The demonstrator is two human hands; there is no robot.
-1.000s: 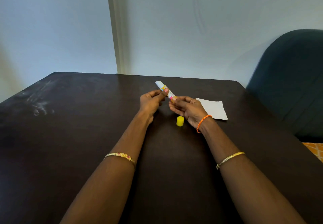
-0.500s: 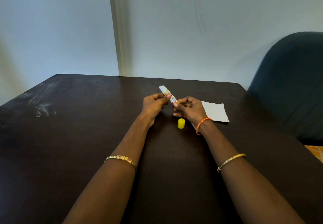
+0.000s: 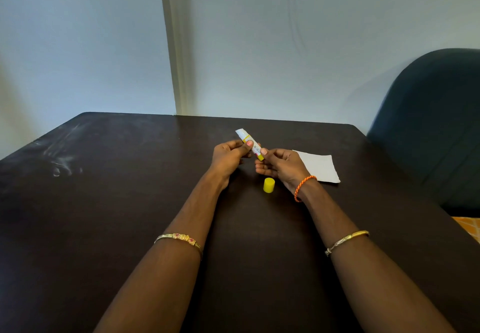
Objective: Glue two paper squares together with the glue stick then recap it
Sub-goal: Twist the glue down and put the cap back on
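Observation:
A white and yellow glue stick (image 3: 248, 143) is held tilted above the dark table, its uncapped white tip pointing up and left. My left hand (image 3: 230, 156) grips its middle with thumb and fingers. My right hand (image 3: 281, 167) pinches its yellow lower end between thumb and fingertips. The yellow cap (image 3: 268, 185) stands on the table just below my hands, apart from them. A white paper square (image 3: 320, 167) lies flat to the right of my right hand, partly hidden behind it; I cannot tell whether it is one sheet or two stacked.
The dark table (image 3: 130, 215) has pale smudges at its left side. A dark blue chair back (image 3: 436, 125) stands close to the table's right edge. A wall runs behind the far edge.
My right fingers have shifted on the lower end of the glue stick, so its yellow base now shows. The stick, cap and paper stay in place.

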